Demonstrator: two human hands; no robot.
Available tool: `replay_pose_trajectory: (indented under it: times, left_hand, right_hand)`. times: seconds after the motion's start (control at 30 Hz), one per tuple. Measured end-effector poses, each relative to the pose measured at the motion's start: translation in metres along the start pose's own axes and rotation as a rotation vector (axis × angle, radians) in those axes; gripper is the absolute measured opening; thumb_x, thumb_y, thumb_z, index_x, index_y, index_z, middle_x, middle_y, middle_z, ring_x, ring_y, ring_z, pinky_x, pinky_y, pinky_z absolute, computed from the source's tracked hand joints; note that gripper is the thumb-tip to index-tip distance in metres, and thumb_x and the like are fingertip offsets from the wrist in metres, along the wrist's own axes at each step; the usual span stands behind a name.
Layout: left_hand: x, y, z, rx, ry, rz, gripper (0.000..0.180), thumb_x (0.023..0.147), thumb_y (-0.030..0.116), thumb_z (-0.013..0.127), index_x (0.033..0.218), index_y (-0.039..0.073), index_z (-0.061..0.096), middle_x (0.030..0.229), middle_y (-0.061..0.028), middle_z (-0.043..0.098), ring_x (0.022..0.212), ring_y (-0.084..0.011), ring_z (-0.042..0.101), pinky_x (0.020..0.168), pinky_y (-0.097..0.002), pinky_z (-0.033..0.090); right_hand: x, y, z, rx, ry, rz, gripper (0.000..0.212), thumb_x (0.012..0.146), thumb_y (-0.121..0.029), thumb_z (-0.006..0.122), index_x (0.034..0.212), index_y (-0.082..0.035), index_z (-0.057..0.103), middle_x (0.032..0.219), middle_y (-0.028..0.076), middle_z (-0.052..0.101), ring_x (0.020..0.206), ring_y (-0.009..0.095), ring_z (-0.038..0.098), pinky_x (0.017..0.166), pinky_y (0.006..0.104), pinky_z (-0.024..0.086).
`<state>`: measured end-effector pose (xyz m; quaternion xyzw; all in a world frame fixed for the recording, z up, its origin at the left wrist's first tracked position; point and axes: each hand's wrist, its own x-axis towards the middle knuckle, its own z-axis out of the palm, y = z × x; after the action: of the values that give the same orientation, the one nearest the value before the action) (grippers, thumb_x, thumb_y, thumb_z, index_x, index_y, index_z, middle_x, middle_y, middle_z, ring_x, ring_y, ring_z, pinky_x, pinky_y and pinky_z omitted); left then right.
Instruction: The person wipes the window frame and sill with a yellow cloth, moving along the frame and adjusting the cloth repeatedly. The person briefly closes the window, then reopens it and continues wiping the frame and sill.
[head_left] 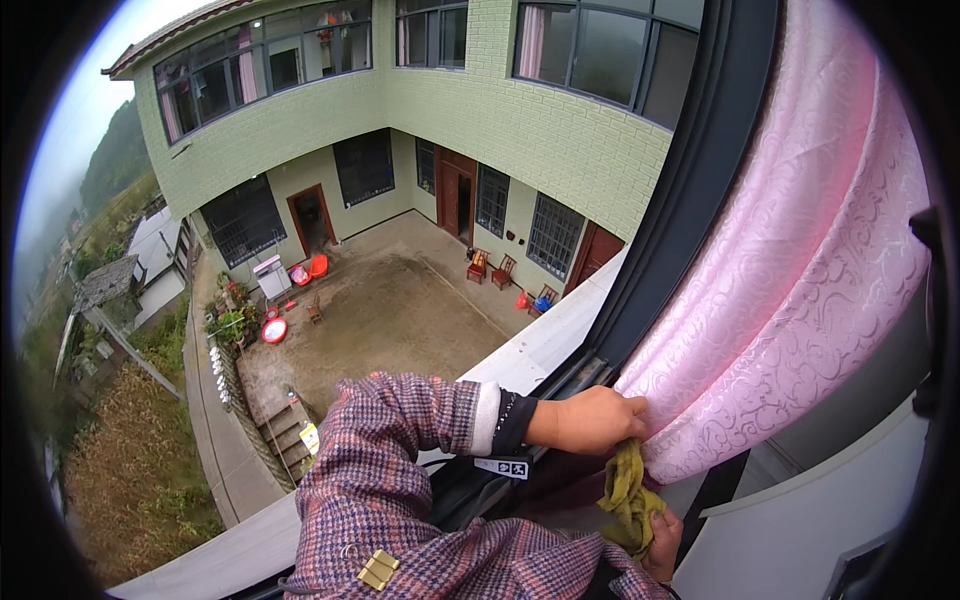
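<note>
A yellow-green cloth (pixel 627 490) hangs bunched between my two hands, at the lower edge of a pink patterned curtain (pixel 790 270). My left hand (pixel 588 420) reaches across from the left, its fingers curled closed on the top of the cloth and against the curtain's edge. Below it, my right hand (pixel 664 545) is closed around the lower end of the cloth; part of this hand is hidden. Both arms are in a checked sleeve (pixel 380 450), and the left wrist shows a dark cuff band (pixel 514 422).
A dark window frame (pixel 690 190) rises beside the curtain, above a pale outer sill (pixel 535 345). Far below lies a concrete courtyard (pixel 375 310) with chairs (pixel 503 268), red basins (pixel 318 265) and steps (pixel 290 440). A light-green brick building (pixel 420 110) surrounds it.
</note>
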<state>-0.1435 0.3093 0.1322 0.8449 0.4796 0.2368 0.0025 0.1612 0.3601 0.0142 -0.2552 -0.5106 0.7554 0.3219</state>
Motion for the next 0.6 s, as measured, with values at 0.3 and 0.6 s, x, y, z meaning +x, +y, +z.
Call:
replay_pose_trajectory:
  times: [0.3,0.6]
  left_hand:
    - [-0.022,-0.002,0.01,-0.179,-0.226,-0.129,0.031,0.076,0.007,0.066,0.106,0.012,0.071,0.095,-0.0132,0.059,0.085,-0.0328,0.065,0.072,-0.04,0.054]
    - [-0.01,-0.022,-0.046,-0.269,0.539,-0.313,0.022,0.082,-0.009,0.061,0.093,0.005,0.074,0.083,-0.0054,0.051,0.077,-0.0196,0.056,0.069,-0.0304,0.049]
  right_hand:
    - [0.005,0.01,-0.002,-0.361,-0.133,0.172,0.035,0.096,-0.01,0.054,0.123,0.011,0.061,0.112,0.016,0.07,0.097,0.019,0.069,0.088,0.0322,0.054]
    - [0.026,-0.018,0.04,-0.259,-0.105,-0.193,0.03,0.099,-0.013,0.062,0.121,0.008,0.065,0.108,0.009,0.07,0.095,0.012,0.063,0.087,0.0282,0.052]
